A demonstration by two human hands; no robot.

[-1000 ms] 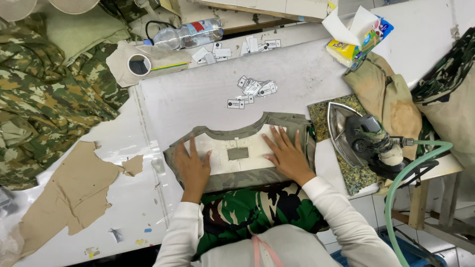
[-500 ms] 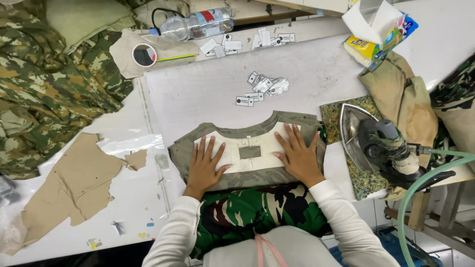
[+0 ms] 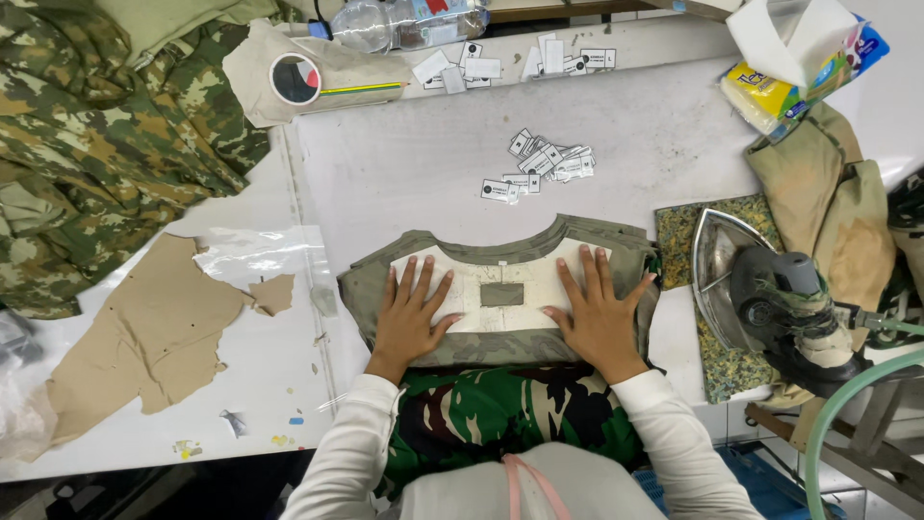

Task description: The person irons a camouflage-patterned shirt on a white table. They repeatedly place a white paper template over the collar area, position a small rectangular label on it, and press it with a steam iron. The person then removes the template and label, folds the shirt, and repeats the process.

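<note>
While the olive collar piece point(image 3: 500, 289) lies flat, both hands, left hand point(image 3: 409, 318) and right hand point(image 3: 597, 313), press it open-palmed.

The garment point(image 3: 500, 289) is an olive-green piece lying flat on the white table, its curved neckline turned away from the person. A pale cream facing covers its middle, and a small grey-green rectangular patch point(image 3: 501, 295) sits at the centre of that facing. The lower edge meets camouflage cloth at the table's near edge. The left hand point(image 3: 409, 318) lies flat, fingers spread, on the facing left of the patch; the right hand point(image 3: 597, 313) lies flat, fingers spread, on its right side.
</note>
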